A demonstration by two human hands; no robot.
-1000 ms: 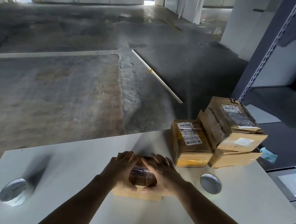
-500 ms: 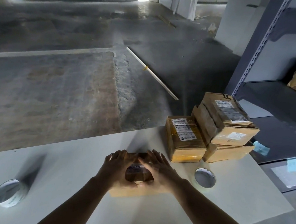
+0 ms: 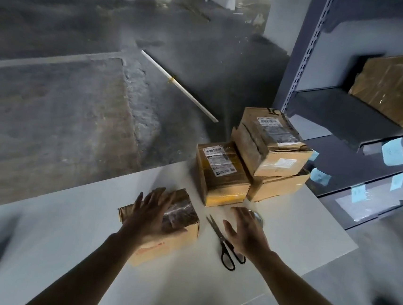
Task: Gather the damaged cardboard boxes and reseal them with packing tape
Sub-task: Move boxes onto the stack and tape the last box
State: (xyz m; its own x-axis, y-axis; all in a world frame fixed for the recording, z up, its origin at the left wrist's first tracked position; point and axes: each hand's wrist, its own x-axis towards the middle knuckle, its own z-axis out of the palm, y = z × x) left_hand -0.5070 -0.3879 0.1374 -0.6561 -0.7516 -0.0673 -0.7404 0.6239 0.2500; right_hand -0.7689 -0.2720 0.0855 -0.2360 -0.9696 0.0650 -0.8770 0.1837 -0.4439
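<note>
Head view: a shiny round object (image 3: pixel 259 218) is mostly hidden behind the right hand (image 3: pixel 244 232), and the table's (image 3: pixel 65 225) left edge is a blur. Four cardboard boxes sit on the table: three grouped boxes (image 3: pixel 220 171) and the nearest box (image 3: pixel 177 242), plus one pair of scissors (image 3: pixel 221 240). The left hand (image 3: pixel 151 217) lies on the nearest box with fingers spread. The right hand, fingers straight and apart, has come off it.

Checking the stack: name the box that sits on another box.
The torn-sided box, atop a flatter box; the yellow-taped box and the box under the left hand rest on the table.
</note>
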